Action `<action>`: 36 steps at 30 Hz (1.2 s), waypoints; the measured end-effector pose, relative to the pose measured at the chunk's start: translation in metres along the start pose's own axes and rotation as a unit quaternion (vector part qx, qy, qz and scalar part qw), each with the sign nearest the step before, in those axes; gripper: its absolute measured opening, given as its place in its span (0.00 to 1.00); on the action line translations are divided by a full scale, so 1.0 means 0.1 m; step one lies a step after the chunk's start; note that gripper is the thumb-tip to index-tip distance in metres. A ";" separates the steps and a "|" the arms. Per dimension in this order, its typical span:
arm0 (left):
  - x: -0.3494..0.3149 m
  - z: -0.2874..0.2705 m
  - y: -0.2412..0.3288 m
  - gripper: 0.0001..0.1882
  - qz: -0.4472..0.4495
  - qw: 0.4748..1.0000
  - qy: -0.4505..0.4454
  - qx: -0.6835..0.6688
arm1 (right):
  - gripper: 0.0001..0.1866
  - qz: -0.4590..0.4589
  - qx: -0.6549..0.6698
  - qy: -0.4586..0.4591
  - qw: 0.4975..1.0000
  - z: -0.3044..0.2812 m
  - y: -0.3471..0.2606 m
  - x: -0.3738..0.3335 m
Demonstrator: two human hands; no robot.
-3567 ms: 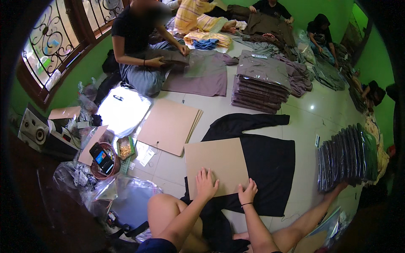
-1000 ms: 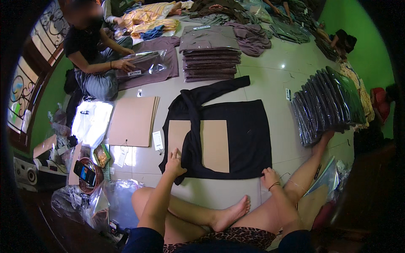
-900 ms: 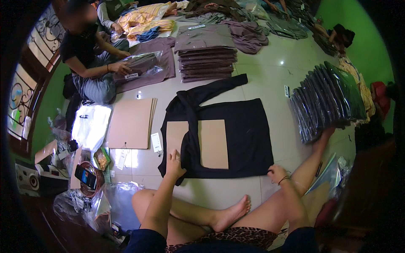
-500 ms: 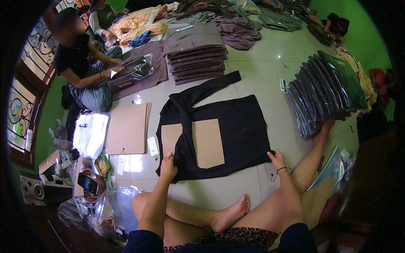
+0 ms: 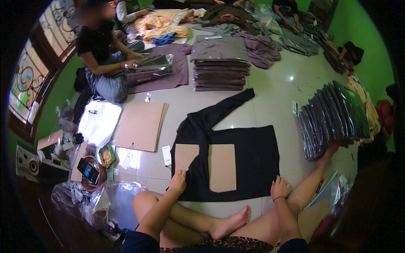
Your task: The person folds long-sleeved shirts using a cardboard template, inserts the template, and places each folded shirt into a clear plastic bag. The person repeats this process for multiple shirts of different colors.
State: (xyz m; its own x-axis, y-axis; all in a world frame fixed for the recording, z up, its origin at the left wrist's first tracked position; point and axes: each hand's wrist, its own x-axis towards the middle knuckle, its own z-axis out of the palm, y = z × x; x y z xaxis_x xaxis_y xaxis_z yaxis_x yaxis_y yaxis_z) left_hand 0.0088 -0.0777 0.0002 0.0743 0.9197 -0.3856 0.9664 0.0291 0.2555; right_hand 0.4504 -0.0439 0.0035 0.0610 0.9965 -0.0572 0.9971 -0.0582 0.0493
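A black long-sleeved shirt (image 5: 255, 160) lies sideways on the tiled floor in front of me. One sleeve is folded across its body and the other stretches away to the upper right. A brown cardboard sheet (image 5: 222, 168) rests on the shirt, partly covered by the folded sleeve. My left hand (image 5: 179, 180) is closed on black fabric near the end of that sleeve. At the right corner of the shirt, my right hand (image 5: 280, 187) has its bent fingers closed at the cloth's edge; the fingertips are partly hidden. A white tag (image 5: 167, 156) lies beside the shirt's left edge.
Cardboard sheets (image 5: 141, 126) lie stacked at left, near white plastic (image 5: 100, 120). A basket with a phone (image 5: 88, 170) stands nearer me. Bagged dark garments (image 5: 333, 120) lean at right; a bagged stack (image 5: 221, 76) stands beyond. A co-worker (image 5: 101, 59) handles a bagged garment.
The view has tilted, so the scene sits lower and further right. My right hand's fingers have shifted at the shirt's corner, which lies flatter. My left hand stays at the sleeve.
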 end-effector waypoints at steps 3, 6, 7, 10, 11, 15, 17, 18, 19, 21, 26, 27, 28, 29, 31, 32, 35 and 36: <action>0.00 -0.01 -0.02 0.20 -0.083 0.972 0.039 -0.216 | 0.19 -0.066 0.024 0.102 0.992 -0.11 -0.27 0.11; 0.09 0.01 -0.01 0.20 -0.072 0.966 0.118 -0.219 | 0.13 -0.210 0.297 0.082 0.928 -0.15 -0.99 0.39; 0.12 0.04 0.02 0.20 -0.058 0.969 0.179 -0.161 | 0.11 -0.241 0.349 0.031 0.905 -0.15 -1.30 0.45; 0.18 0.08 0.02 0.19 -0.040 0.973 0.177 -0.141 | 0.08 -0.369 0.409 -0.022 0.834 -0.08 -2.29 0.61; 0.19 0.08 0.01 0.17 -0.034 0.970 0.196 -0.139 | 0.11 -0.387 0.428 -0.054 0.815 -0.05 -2.59 0.69; 0.21 0.00 -0.06 0.12 -0.051 0.967 0.196 -0.155 | 0.23 -0.304 0.272 0.010 0.913 0.08 -3.30 0.97; 0.23 -0.05 -0.07 0.13 -0.050 0.970 0.180 -0.153 | 0.27 -0.197 0.242 0.011 0.950 0.13 -3.38 1.14; 0.23 -0.07 -0.06 0.13 -0.055 0.972 0.167 -0.157 | 0.27 -0.125 0.237 0.049 0.962 0.16 -3.39 1.20; 0.24 -0.09 -0.05 0.11 -0.068 0.972 0.161 -0.159 | 0.27 -0.116 0.248 0.047 0.961 0.17 -3.34 1.30; 0.27 -0.14 -0.02 0.09 -0.078 0.967 0.179 -0.164 | 0.26 -0.124 0.245 0.021 0.961 0.15 -3.19 1.49; 0.28 -0.28 0.01 0.22 -0.100 0.957 0.200 -0.183 | 0.16 0.109 0.784 -0.217 0.572 0.05 -2.83 1.91; 0.27 -0.29 0.00 0.26 -0.094 0.961 0.165 -0.202 | 0.14 0.170 0.893 -0.252 0.332 0.03 -2.72 1.96; 0.26 -0.29 0.01 0.25 -0.086 0.963 0.158 -0.202 | 0.15 0.209 0.909 -0.191 0.305 0.02 -2.60 1.95; 0.25 -0.28 0.00 0.25 -0.078 0.964 0.167 -0.194 | 0.16 0.231 0.903 -0.194 0.306 0.00 -2.50 1.94; 0.24 -0.23 -0.03 0.23 -0.060 0.969 0.156 -0.184 | 0.17 0.245 0.872 -0.224 0.360 -0.02 -2.28 1.90; 0.25 -0.21 -0.06 0.21 -0.051 0.972 0.140 -0.184 | 0.20 0.205 0.866 -0.258 0.375 -0.03 -2.17 1.90; 0.30 -0.13 -0.21 0.20 -0.018 0.968 0.113 -0.222 | 0.20 0.216 0.899 -0.189 0.332 -0.05 -1.78 1.94; 0.31 -0.12 -0.26 0.20 -0.015 0.967 0.097 -0.233 | 0.20 0.223 0.907 -0.167 0.315 -0.03 -1.66 1.95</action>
State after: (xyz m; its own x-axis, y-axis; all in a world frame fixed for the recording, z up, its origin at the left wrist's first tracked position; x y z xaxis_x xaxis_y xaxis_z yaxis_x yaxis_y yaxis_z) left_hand -0.0165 -0.0451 -0.0077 -0.0434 0.9704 -0.2377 0.7476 0.1894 0.6366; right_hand 0.2963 0.1598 -0.0123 -0.0873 0.8209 -0.5643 -0.7476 -0.4284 -0.5075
